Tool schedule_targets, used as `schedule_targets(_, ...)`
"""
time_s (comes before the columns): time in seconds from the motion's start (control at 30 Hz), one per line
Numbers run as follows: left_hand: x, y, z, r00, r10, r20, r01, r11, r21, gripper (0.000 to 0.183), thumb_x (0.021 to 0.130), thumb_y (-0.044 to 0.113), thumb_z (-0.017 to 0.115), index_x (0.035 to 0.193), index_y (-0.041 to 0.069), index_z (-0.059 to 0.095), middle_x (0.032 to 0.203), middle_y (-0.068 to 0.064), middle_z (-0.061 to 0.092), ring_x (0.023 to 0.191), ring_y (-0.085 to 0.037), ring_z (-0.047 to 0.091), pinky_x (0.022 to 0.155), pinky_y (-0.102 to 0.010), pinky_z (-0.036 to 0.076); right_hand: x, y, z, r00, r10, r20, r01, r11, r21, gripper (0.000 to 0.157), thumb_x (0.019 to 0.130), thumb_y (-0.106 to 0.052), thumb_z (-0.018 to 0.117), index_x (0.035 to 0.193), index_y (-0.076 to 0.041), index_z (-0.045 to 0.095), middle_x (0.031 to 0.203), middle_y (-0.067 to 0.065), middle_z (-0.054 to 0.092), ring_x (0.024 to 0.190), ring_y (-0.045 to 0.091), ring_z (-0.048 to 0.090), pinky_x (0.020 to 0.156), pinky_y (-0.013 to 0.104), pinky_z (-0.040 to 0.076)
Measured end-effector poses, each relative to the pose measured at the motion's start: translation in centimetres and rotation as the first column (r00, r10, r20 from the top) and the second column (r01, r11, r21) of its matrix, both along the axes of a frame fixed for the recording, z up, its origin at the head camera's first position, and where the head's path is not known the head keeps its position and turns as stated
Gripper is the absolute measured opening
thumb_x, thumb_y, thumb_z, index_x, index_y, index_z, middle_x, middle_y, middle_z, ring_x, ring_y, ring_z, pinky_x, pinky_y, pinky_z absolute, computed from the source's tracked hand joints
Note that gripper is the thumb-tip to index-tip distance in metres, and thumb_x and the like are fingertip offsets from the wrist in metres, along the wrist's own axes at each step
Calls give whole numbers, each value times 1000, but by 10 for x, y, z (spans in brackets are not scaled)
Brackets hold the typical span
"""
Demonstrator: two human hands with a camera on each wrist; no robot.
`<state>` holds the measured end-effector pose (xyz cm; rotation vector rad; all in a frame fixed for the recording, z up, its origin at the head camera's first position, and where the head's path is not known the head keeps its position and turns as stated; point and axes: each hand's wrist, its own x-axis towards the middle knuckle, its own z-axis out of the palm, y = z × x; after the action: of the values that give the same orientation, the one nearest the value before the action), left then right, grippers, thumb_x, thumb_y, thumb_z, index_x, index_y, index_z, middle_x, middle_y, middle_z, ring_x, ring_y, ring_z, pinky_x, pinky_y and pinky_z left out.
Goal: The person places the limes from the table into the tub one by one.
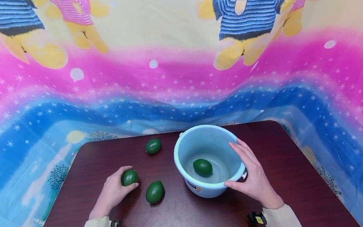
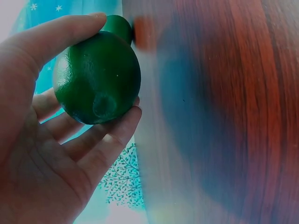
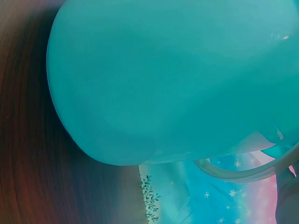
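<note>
My left hand (image 1: pixel 115 186) grips a green lime (image 1: pixel 129 177) between thumb and fingers at the left of the table. In the left wrist view the held lime (image 2: pixel 98 77) fills the space between the thumb and the curled fingers. My right hand (image 1: pixel 252 173) holds the rim of a light blue bucket (image 1: pixel 179 163) on its right side, thumb at the near edge and fingers over the rim. Inside the bucket, one lime (image 1: pixel 202 167) lies on the bottom. The bucket's side and its pale handle (image 3: pixel 243 175) show in the right wrist view.
On the dark wooden table (image 1: pixel 189 218), a lime (image 1: pixel 154 192) lies between the left hand and the bucket. Farther back sits another lime (image 1: pixel 153 146). A patterned cloth (image 1: pixel 153 76) with bears and snowflakes hangs behind and around the table.
</note>
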<state>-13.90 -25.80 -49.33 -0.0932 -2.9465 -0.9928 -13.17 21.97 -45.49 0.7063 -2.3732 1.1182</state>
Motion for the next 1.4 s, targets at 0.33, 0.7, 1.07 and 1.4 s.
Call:
schedule_targets(0.33,-2,2,5,1000,2,1,-2,1000,26,65,82,27,87,135,8,55,126,-16,63,99,-30,66,80,-47,56,0,0,-1,1000,-2,-7,2,1000,2,110,61,-29,99,156,-15,44,156,8,42,147,28,28,98,35,50)
schedule_targets(0.7,-5,4,8,1000,5,-8,-5,1000,22,62,83,26,86,135,11,55,122,-14,64,99,-29,65,78,-47,56,1,0,-1,1000,2,4,-2,1000,-10,111,60,-29,99,155,-15,44,156,2,42,147,28,27,103,21,41)
schedule_targets(1.07,-7,6,10,999,-12,-37,13,1000,26,62,84,24,85,136,12,55,123,-12,63,101,-30,63,79,-47,56,-1,0,-1,1000,10,-10,-10,1000,-18,110,60,-29,98,155,-14,45,155,4,43,147,30,27,103,18,38)
schedule_targets(1.4,-7,8,12,998,-28,-63,31,999,38,61,85,25,85,136,10,56,124,-12,63,102,-29,62,81,-49,55,-1,0,-2,1000,13,-15,-14,1000,-18,110,61,-29,98,155,-14,44,155,4,42,147,30,28,103,19,40)
